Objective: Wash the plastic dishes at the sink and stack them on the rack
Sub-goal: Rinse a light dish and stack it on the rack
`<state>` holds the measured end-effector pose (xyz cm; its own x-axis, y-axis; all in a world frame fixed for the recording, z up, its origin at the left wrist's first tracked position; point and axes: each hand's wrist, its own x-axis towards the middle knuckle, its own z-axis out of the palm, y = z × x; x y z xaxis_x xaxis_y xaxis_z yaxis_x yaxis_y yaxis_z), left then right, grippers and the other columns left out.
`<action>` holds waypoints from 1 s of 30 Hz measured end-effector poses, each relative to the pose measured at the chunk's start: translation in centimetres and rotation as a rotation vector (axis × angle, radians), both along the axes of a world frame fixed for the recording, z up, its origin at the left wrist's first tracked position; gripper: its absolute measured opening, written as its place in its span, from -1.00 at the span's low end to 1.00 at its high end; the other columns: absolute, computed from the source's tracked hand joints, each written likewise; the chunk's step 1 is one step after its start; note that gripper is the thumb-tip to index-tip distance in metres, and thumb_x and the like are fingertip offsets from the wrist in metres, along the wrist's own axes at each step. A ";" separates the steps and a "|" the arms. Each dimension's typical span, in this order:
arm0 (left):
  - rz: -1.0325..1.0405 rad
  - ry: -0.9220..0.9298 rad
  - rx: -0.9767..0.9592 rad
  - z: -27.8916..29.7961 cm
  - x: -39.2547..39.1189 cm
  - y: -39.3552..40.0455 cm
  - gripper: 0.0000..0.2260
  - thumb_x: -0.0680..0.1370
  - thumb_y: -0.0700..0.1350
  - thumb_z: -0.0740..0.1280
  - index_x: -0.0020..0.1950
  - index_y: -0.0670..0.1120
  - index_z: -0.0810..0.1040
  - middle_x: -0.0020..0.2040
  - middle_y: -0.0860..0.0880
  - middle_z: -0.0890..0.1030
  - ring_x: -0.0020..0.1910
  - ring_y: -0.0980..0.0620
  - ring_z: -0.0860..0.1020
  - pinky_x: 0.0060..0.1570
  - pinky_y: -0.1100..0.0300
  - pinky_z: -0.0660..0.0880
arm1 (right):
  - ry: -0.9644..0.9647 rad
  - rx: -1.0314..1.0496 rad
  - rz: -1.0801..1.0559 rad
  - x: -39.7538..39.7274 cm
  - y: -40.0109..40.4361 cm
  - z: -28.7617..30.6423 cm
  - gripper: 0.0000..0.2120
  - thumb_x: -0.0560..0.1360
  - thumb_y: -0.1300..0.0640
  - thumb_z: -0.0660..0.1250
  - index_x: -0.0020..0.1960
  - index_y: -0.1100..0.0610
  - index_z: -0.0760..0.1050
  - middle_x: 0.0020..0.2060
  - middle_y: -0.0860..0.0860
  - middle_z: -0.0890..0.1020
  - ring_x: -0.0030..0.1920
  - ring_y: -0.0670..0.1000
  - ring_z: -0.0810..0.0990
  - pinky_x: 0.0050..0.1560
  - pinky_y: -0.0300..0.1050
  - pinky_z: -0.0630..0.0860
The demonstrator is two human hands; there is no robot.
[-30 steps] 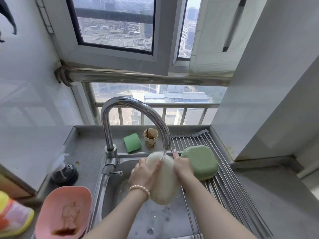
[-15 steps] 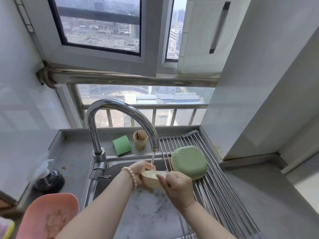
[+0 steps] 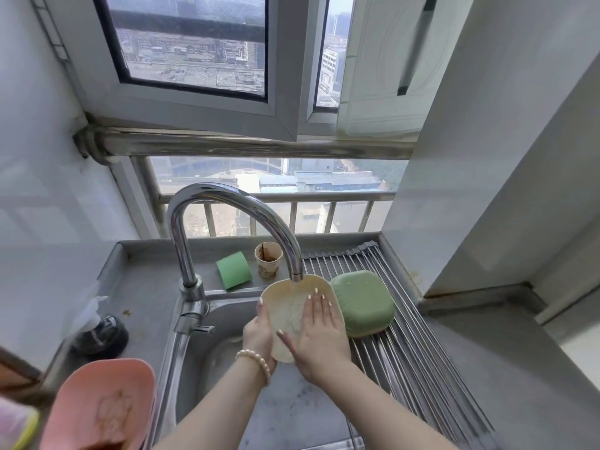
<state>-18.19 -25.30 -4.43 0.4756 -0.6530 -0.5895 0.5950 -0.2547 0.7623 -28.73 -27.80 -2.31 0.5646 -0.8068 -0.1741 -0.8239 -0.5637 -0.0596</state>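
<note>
A cream plastic dish point(image 3: 287, 306) is held tilted under the running faucet point(image 3: 233, 203), over the sink point(image 3: 207, 358). My left hand point(image 3: 259, 336) grips its left edge from behind, with a bead bracelet on the wrist. The straight fingers of my right hand point(image 3: 319, 336) lie flat on the dish's inner face. A green plastic dish point(image 3: 363, 302) lies upside down on the roll-up metal rack point(image 3: 406, 352), just right of my hands. At the lower left, on the counter, a pink plastic dish point(image 3: 100, 407) shows brown residue.
A green sponge point(image 3: 233, 269) and a stained paper cup point(image 3: 268, 259) stand on the ledge behind the sink. A dark soap bottle point(image 3: 100, 334) sits on the left counter. A yellow and pink item point(image 3: 16, 423) is at the lower left edge. A wall stands to the right.
The cream dish has turned from edge-on to face me, raised under the water. My right hand has moved from its near rim onto its inner face.
</note>
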 end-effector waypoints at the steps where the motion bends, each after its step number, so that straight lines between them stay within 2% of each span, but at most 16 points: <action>1: -0.016 0.073 -0.058 -0.2 -0.3 0.0 -0.50 0.61 0.17 0.13 0.12 -0.26 0.54 0.03 -0.23 0.65 0.04 -0.18 0.63 0.13 -0.07 0.52 | -0.028 0.036 -0.066 0.6 -0.2 0.1 0.19 0.06 -0.38 -0.73 0.51 0.29 -0.33 0.50 0.21 -0.29 0.52 0.14 -0.29 0.41 0.01 -0.39; 3: -0.020 0.187 -0.157 0.2 -0.3 0.4 -0.44 0.60 0.20 0.09 0.32 -0.25 0.43 0.17 -0.23 0.61 0.15 -0.19 0.59 0.28 -0.09 0.43 | -0.098 0.106 -0.146 1.7 -0.5 0.0 0.17 0.11 -0.44 -0.67 0.50 0.28 -0.36 0.50 0.20 -0.33 0.51 0.15 -0.34 0.45 0.03 -0.37; 5: -0.019 0.298 -0.209 0.0 0.4 0.4 -0.39 0.54 0.24 0.15 0.41 -0.18 0.36 0.25 -0.19 0.57 0.22 -0.19 0.55 0.35 -0.12 0.35 | -0.154 0.165 -0.118 2.6 -0.6 -0.5 0.06 0.18 -0.42 -0.61 0.51 0.21 -0.38 0.49 0.15 -0.36 0.48 0.16 -0.40 0.45 0.06 -0.39; 7: -0.098 0.403 -0.215 0.7 0.9 0.9 -0.39 0.53 0.27 0.15 0.41 -0.13 0.39 0.29 -0.17 0.54 0.28 -0.19 0.50 0.37 -0.14 0.31 | -0.187 0.225 -0.065 2.9 -0.8 -0.7 -0.12 0.41 -0.39 -0.41 0.52 0.19 -0.36 0.50 0.13 -0.34 0.48 0.14 -0.41 0.47 0.04 -0.37; 9: -0.167 0.512 -0.205 1.3 0.9 1.4 -0.44 0.59 0.26 0.05 0.34 -0.12 0.47 0.29 -0.16 0.55 0.31 -0.17 0.47 0.36 -0.14 0.28 | -0.229 0.251 -0.027 3.1 -1.0 -0.9 -0.30 0.61 -0.19 -0.15 0.53 0.21 -0.33 0.51 0.14 -0.32 0.50 0.10 -0.37 0.49 0.01 -0.34; 11: -0.194 0.570 -0.180 1.9 0.9 1.9 -0.45 0.60 0.24 0.06 0.30 -0.13 0.52 0.25 -0.14 0.58 0.30 -0.16 0.46 0.33 -0.14 0.30 | -0.259 0.276 0.024 3.4 -0.8 -0.8 -0.36 0.61 0.02 -0.06 0.54 0.20 -0.31 0.51 0.14 -0.32 0.50 0.07 -0.37 0.49 0.00 -0.33; 13: -0.198 0.586 -0.179 2.2 1.0 2.2 -0.46 0.56 0.25 0.13 0.26 -0.14 0.55 0.23 -0.13 0.59 0.29 -0.15 0.47 0.31 -0.15 0.32 | -0.277 0.309 0.069 3.6 -0.7 -0.5 -0.37 0.59 0.12 -0.04 0.54 0.18 -0.30 0.51 0.13 -0.31 0.50 0.05 -0.37 0.49 -0.03 -0.34; 16: -0.095 0.567 -0.206 2.1 1.0 1.9 -0.49 0.54 0.25 0.20 0.28 -0.09 0.55 0.21 -0.08 0.61 0.27 -0.10 0.49 0.35 -0.08 0.32 | -0.359 0.390 0.128 3.8 0.0 0.0 -0.39 0.60 0.16 -0.03 0.56 0.14 -0.26 0.54 0.09 -0.23 0.52 0.01 -0.29 0.48 -0.11 -0.33; 19: 0.056 0.445 -0.252 1.5 0.8 1.0 -0.46 0.56 0.18 0.22 0.44 -0.12 0.39 0.34 -0.08 0.51 0.33 -0.07 0.44 0.35 0.06 0.30 | -0.466 0.522 0.139 4.6 1.6 0.3 -0.33 0.52 0.14 -0.03 0.56 0.10 -0.21 0.55 0.08 -0.12 0.53 -0.03 -0.22 0.48 -0.18 -0.31; 20: 0.072 0.423 -0.243 1.7 0.8 0.9 -0.45 0.57 0.18 0.23 0.44 -0.13 0.38 0.26 -0.09 0.56 0.25 -0.06 0.50 0.29 0.08 0.33 | -0.493 0.551 0.121 4.7 1.8 0.3 -0.29 0.47 0.12 -0.01 0.57 0.07 -0.20 0.55 0.08 -0.09 0.54 -0.04 -0.21 0.50 -0.15 -0.28; 22: 0.057 0.409 -0.226 2.1 1.0 0.9 -0.48 0.55 0.21 0.22 0.33 -0.15 0.47 -0.05 -0.11 0.65 -0.01 -0.07 0.57 0.11 0.06 0.45 | -0.537 0.600 0.114 4.3 1.7 0.5 -0.24 0.40 0.10 0.02 0.57 -0.01 -0.14 0.55 0.06 0.01 0.55 -0.01 -0.09 0.54 -0.06 -0.13; 25: 0.032 0.424 -0.241 2.8 1.6 1.0 -0.44 0.56 0.25 0.15 0.19 -0.22 0.54 -0.09 -0.21 0.67 -0.01 -0.19 0.57 0.00 -0.06 0.48 | -0.575 0.601 0.202 2.8 2.0 0.6 -0.32 0.42 0.23 0.13 0.54 0.04 0.13 0.48 0.06 0.29 0.47 0.05 0.24 0.47 -0.06 0.18; 27: 0.015 0.437 -0.241 3.1 1.5 0.9 -0.45 0.58 0.25 0.11 0.11 -0.23 0.54 -0.14 -0.23 0.68 -0.03 -0.22 0.57 -0.05 -0.09 0.47 | -0.570 0.478 0.223 1.7 2.1 0.2 -0.36 0.41 0.26 0.15 0.50 0.06 0.25 0.41 0.04 0.41 0.39 0.05 0.37 0.39 -0.12 0.31; 28: 0.025 0.453 -0.241 3.3 1.4 0.9 -0.45 0.58 0.25 0.11 0.10 -0.23 0.53 -0.15 -0.24 0.68 -0.02 -0.22 0.57 -0.05 -0.11 0.46 | -0.563 0.403 0.232 1.3 2.0 0.0 -0.40 0.39 0.24 0.14 0.44 0.05 0.34 0.33 0.04 0.50 0.31 0.07 0.46 0.30 -0.09 0.41; 30: 0.059 0.475 -0.214 3.3 1.5 0.9 -0.45 0.58 0.26 0.11 0.14 -0.22 0.52 -0.07 -0.26 0.67 0.02 -0.24 0.55 0.01 -0.14 0.45 | -0.512 0.241 0.293 0.9 2.0 -0.4 -0.53 0.35 0.18 0.11 0.21 0.05 0.52 0.06 0.02 0.64 0.05 0.12 0.58 -0.03 -0.05 0.54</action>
